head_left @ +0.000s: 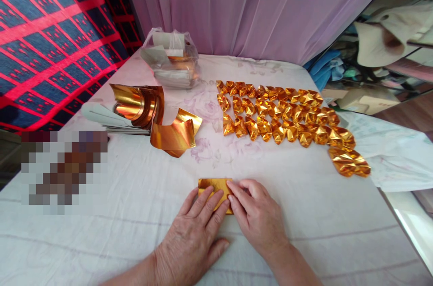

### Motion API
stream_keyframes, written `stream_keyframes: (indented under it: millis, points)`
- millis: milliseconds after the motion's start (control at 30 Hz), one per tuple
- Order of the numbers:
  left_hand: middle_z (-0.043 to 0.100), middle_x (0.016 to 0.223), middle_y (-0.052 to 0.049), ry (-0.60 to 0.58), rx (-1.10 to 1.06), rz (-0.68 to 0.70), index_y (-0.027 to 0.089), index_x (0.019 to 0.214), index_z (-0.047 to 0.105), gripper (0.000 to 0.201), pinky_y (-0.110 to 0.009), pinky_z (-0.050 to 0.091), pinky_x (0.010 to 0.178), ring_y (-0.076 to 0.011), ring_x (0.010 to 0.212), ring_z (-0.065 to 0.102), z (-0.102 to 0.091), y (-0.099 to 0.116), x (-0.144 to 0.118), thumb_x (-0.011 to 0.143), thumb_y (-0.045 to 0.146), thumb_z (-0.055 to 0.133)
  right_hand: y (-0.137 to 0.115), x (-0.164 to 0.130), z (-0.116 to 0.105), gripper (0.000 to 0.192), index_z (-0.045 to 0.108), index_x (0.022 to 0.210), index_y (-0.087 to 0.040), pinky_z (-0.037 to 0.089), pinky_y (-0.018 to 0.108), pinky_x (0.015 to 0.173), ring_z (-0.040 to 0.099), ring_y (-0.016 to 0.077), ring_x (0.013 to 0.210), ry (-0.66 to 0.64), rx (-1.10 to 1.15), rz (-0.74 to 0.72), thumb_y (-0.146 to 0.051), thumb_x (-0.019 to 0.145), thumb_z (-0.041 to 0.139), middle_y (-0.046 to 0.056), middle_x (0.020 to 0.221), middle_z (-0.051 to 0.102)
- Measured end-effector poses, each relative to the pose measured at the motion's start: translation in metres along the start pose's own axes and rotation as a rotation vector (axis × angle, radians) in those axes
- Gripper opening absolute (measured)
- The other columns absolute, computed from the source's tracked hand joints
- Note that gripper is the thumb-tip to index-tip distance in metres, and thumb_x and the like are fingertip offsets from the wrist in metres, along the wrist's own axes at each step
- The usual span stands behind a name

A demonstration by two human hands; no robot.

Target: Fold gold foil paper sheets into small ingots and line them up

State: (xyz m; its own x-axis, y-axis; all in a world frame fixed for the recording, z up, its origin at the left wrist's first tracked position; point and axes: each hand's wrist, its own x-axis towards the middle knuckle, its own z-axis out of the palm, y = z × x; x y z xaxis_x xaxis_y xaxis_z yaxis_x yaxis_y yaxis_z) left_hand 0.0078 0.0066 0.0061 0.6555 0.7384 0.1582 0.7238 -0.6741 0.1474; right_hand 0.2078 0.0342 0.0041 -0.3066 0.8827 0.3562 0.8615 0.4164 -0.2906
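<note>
A small gold foil sheet (212, 185) lies flat on the white cloth (135, 214) near the front edge. My left hand (194, 234) rests palm down on its near left part, fingers spread over it. My right hand (255, 214) presses its right end with the fingertips. Both hands touch each other over the sheet, and most of the foil is hidden beneath them.
Several rows of folded gold foil pieces (280, 117) lie at the back right. A stack of curled gold sheets (142, 105) and a loose curled sheet (176, 135) sit at the left. A clear plastic bag (172, 58) stands at the back. The table's right edge (406, 223) is near.
</note>
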Motion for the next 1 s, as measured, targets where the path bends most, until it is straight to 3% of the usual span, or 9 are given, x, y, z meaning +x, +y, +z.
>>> stream_keyframes:
  millis: [333, 567, 767, 1000]
  points:
    - [0.050, 0.149, -0.002, 0.031, 0.009, -0.011, 0.020, 0.147, 0.042, 0.062, -0.045, 0.006, 0.123, -0.0253, 0.141, 0.037, -0.0025, -0.0004, 0.0020, 0.097, 0.057, 0.042, -0.0001, 0.0009, -0.0002, 0.032, 0.069, 0.116, -0.019, 0.049, 0.029, 0.070, 0.062, 0.0171, 0.081, 0.013, -0.008, -0.006, -0.028, 0.100, 0.043, 0.007, 0.092, 0.062]
    - [0.049, 0.149, -0.006, 0.018, -0.009, -0.009, 0.019, 0.148, 0.041, 0.062, -0.048, 0.011, 0.122, -0.0272, 0.141, 0.037, -0.0017, 0.0000, 0.0026, 0.096, 0.052, 0.048, 0.0004, 0.0003, 0.0001, 0.033, 0.069, 0.117, -0.020, 0.049, 0.027, 0.070, 0.062, 0.0165, 0.081, 0.009, -0.004, 0.003, -0.030, 0.100, 0.042, 0.006, 0.092, 0.063]
    - [0.050, 0.149, -0.004, 0.033, 0.007, -0.007, 0.019, 0.147, 0.043, 0.062, -0.046, 0.003, 0.123, -0.0265, 0.141, 0.038, -0.0030, 0.0001, 0.0024, 0.096, 0.054, 0.047, 0.0000, 0.0011, -0.0004, 0.033, 0.069, 0.116, -0.019, 0.048, 0.028, 0.070, 0.062, 0.0165, 0.080, 0.008, -0.007, 0.003, -0.029, 0.100, 0.042, 0.006, 0.091, 0.062]
    - [0.047, 0.151, -0.005, 0.011, 0.001, -0.001, 0.019, 0.149, 0.039, 0.065, -0.048, 0.007, 0.123, -0.0275, 0.142, 0.036, -0.0017, -0.0003, 0.0014, 0.093, 0.051, 0.052, -0.0001, 0.0009, -0.0001, 0.032, 0.069, 0.116, -0.019, 0.049, 0.028, 0.070, 0.062, 0.0167, 0.081, 0.004, -0.012, 0.004, -0.029, 0.100, 0.043, 0.006, 0.092, 0.063]
